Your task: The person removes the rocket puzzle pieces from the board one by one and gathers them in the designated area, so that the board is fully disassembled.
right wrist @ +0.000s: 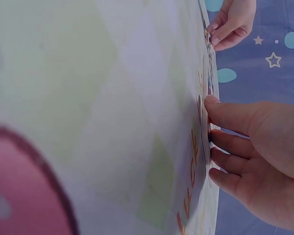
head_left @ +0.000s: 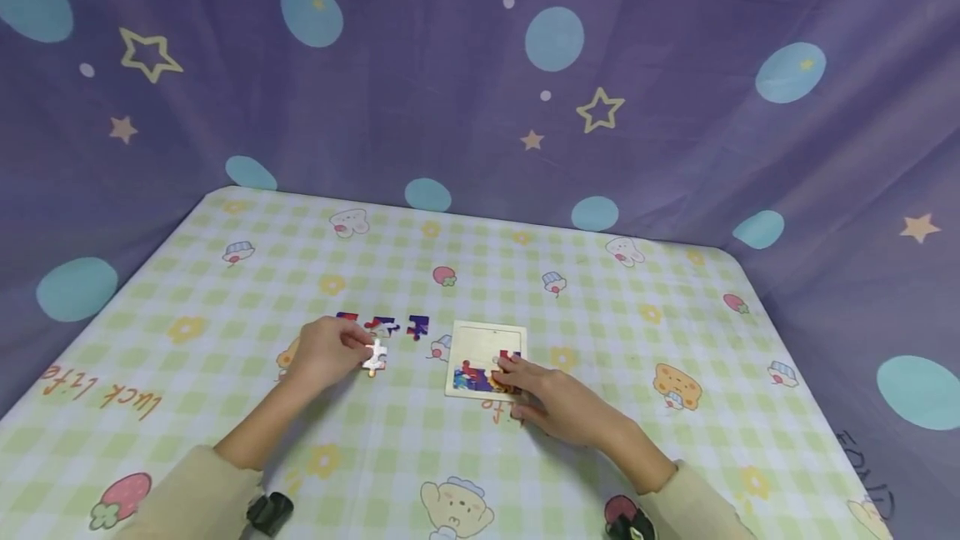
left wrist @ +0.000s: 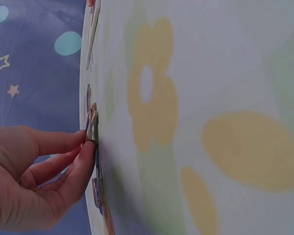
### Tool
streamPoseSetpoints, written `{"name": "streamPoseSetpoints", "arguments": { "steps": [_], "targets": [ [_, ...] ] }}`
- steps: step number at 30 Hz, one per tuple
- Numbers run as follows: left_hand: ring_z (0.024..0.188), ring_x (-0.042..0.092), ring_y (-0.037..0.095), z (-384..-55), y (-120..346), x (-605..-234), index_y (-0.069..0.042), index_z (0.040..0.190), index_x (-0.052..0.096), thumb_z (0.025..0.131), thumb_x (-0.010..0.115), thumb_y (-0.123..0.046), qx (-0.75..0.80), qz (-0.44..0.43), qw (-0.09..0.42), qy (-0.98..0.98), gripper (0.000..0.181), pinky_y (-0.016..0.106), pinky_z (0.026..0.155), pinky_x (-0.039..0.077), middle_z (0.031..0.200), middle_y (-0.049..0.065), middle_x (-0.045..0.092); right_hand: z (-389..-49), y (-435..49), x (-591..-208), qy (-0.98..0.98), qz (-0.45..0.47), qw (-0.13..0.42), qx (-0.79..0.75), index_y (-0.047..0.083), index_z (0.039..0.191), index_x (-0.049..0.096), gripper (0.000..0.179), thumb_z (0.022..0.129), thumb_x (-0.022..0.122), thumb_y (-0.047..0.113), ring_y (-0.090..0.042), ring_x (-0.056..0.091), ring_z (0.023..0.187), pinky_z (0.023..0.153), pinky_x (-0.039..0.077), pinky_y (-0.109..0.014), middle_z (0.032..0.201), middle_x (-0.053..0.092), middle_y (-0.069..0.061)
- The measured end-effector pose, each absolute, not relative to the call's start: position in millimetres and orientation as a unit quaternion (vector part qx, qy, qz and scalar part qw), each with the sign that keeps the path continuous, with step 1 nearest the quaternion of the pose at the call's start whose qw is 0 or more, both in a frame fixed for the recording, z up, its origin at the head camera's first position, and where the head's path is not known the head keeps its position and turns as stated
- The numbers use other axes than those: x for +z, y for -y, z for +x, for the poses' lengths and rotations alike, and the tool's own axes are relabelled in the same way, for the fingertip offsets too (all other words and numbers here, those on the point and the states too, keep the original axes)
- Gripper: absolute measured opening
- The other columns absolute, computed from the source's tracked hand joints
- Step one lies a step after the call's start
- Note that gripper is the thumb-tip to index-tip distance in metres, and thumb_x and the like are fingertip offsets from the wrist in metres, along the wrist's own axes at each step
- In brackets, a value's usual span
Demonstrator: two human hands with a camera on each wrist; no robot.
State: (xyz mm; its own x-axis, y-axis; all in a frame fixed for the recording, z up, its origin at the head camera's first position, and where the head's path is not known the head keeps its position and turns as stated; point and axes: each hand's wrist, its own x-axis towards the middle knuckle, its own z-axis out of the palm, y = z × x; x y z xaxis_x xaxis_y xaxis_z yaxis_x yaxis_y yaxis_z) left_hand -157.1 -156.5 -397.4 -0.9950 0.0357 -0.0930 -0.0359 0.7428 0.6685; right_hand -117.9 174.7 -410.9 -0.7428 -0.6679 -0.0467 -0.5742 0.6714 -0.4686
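left hand [head_left: 327, 350] pinched a jigsaw piece [head_left: 377, 355], right hand [head_left: 564, 403], unclenched, rested on the partly filled wooden puzzle tray [head_left: 475, 342]

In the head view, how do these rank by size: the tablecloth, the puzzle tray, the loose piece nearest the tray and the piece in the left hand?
1. Tablecloth
2. Puzzle tray
3. Unranked: the loose piece and the held piece look too alike; the left hand may partly cover the latter.

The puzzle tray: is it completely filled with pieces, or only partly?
Partly filled: the tray holds coloured pieces along its near side, but its far part is bare.
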Motion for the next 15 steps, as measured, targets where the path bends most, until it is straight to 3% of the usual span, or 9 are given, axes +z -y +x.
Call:
{"name": "streamPoseSetpoints", "arguments": {
  "steps": [15],
  "targets": [
    [0.066, 0.06, 0.012, -161.6, 156.6, -400.0, -0.004, 0.082, 0.073, 0.08, 0.073, -0.009, 0.346, 0.01, 0.047, -0.937, 0.006, 0.024, 0.06, 0.045, 0.072, 0.006, 0.07, -118.0, -173.9, -412.4, -0.91, -0.335, 0.117, -0.214, 0.011, 0.139, 0.05, 0.048, 0.094, 0.061, 0.02, -0.026, 0.038, 0.142, 0.109, 0.04, -0.044, 0.152, 0.04, -0.009]
  ]
}}
